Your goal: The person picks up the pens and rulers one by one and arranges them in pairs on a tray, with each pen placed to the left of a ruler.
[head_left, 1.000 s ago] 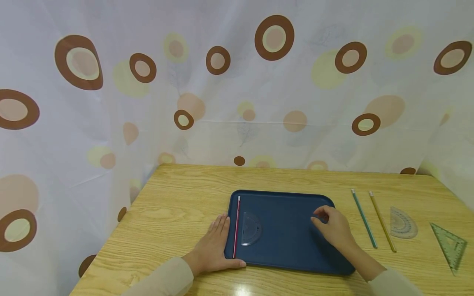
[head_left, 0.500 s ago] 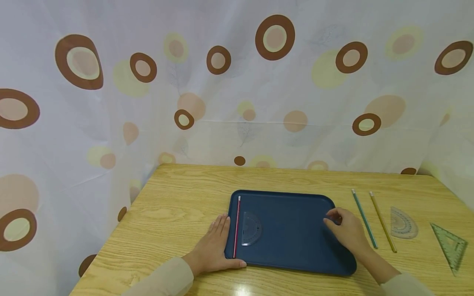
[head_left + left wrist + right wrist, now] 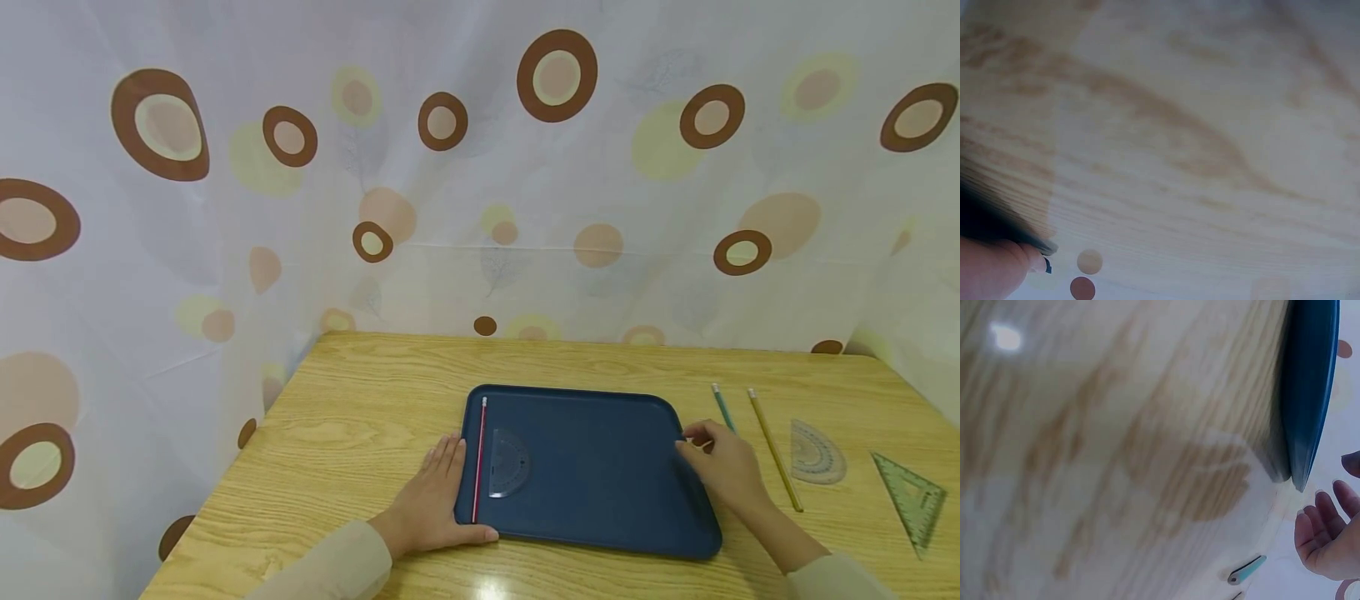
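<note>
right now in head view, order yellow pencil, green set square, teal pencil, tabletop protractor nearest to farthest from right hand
1. Teal pencil, partly hidden by right hand
2. Yellow pencil, right of it
3. Tabletop protractor, further right
4. Green set square, rightmost

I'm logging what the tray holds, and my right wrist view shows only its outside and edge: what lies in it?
Observer: A red pencil and a clear protractor lie side by side in the tray.
Operator: The left hand is outside my picture. Where is it?
Observer: In the head view it is at the tray's left end, with its thumb at the near edge.
Operator: And what lies farthest right on the table? I can't see that from here.
Observer: A green set square, to the right of a second protractor.
</note>
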Motion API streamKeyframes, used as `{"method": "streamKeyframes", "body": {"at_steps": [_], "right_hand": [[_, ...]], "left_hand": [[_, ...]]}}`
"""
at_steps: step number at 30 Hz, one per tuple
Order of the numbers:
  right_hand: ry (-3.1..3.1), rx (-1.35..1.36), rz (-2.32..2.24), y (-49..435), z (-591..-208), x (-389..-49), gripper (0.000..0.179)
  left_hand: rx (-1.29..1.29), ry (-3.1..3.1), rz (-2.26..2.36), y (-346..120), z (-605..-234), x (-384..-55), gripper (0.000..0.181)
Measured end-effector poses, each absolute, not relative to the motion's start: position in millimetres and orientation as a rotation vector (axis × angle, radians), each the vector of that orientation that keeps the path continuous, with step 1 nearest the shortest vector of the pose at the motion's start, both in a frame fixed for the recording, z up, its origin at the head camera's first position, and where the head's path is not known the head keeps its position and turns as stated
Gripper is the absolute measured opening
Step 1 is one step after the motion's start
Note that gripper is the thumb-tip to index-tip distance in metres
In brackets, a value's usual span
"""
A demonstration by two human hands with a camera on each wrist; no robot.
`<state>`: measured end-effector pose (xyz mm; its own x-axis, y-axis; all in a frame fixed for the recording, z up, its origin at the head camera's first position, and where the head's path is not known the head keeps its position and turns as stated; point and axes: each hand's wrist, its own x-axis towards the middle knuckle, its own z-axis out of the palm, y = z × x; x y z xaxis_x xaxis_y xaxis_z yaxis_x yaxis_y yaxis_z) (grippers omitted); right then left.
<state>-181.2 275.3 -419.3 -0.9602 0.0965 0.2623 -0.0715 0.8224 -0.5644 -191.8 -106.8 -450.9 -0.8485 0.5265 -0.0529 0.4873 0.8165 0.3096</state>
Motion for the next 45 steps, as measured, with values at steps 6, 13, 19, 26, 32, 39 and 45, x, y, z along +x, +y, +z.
{"method": "streamKeyframes", "body": {"at_steps": [6, 13, 19, 26, 32, 39, 45], "right_hand": [[-2.730, -0.046, 0.821, 289, -421, -185, 0.027], [-2.703, -0.060, 0.829, 303, -421, -185, 0.027], [-2.723, -0.094, 0.779, 314, -423, -185, 0.028], [-2.794, -0.146, 0.749, 326, -423, -187, 0.032], [-2.847, -0.211, 0.750, 335, -426, -190, 0.036], [-2.907, -0.290, 0.716, 338, -423, -195, 0.040], [-3.012, -0.339, 0.671, 339, -421, -199, 0.043]], "left_hand": [[0.800, 2.856, 0.440, -106, -449, -191, 0.118], [0.798, 2.852, 0.432, -105, -448, -191, 0.118], [0.798, 2.847, 0.433, -104, -447, -190, 0.118], [0.796, 2.844, 0.429, -104, -448, -190, 0.118], [0.797, 2.842, 0.434, -104, -448, -191, 0.118], [0.807, 2.839, 0.432, -104, -447, -190, 0.118], [0.801, 2.839, 0.422, -104, -448, -189, 0.119]]}}
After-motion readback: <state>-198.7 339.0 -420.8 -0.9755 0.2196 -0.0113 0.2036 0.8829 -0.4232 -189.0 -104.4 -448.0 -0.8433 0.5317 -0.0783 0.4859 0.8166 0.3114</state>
